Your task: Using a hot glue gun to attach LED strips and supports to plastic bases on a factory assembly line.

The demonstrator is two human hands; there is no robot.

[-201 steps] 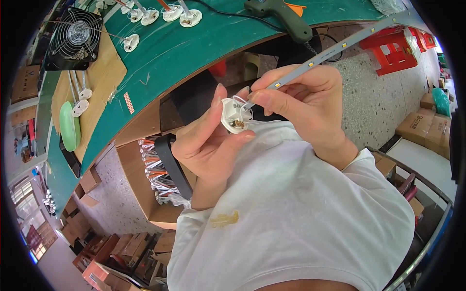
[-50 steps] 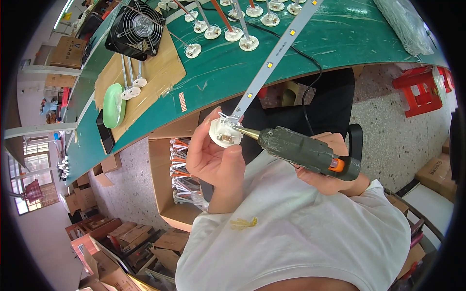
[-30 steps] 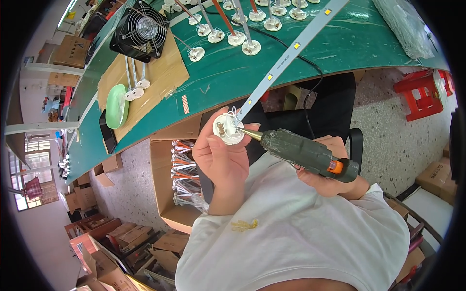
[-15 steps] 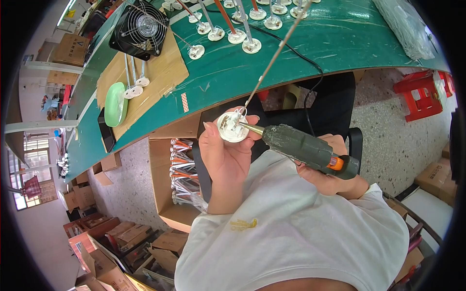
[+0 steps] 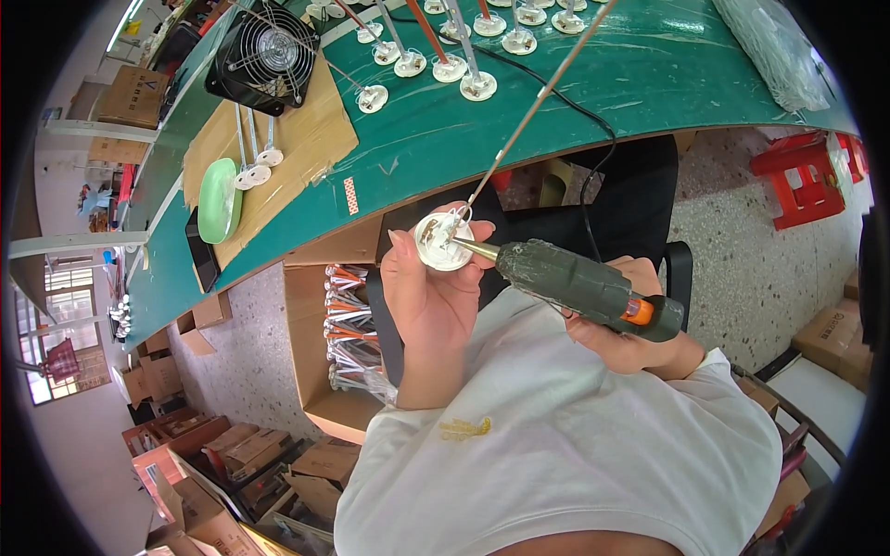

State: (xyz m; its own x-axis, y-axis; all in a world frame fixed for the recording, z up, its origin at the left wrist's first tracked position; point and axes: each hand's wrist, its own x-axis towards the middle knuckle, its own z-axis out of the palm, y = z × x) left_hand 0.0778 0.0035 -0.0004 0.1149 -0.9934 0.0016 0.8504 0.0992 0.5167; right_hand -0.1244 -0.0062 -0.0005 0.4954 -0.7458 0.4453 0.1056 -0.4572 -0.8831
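Observation:
Between the fingers of my left hand (image 5: 425,301) sits a round white disc-shaped base (image 5: 438,252), its inner side facing up. A long thin rod (image 5: 536,107) rises from the base and leans away to the upper right. White wire loops at the foot of the rod. My right hand (image 5: 619,324) is wrapped round a dark green glue gun (image 5: 579,283) with an orange switch. The gun's metal nozzle points left and meets the inside of the base. Any glue at the tip is too small to make out.
Several similar white bases with rods (image 5: 477,86) stand on the green table (image 5: 408,157). A black fan (image 5: 269,60), cardboard sheet (image 5: 311,139), green dish (image 5: 220,199) and phone (image 5: 202,255) lie left. An open carton (image 5: 320,403) of rods stands below; a red stool (image 5: 802,185) is right.
The glue gun and its nozzle have shifted slightly left and down across the base. The rod's upper end has swung a little to the right. Both hands keep their hold.

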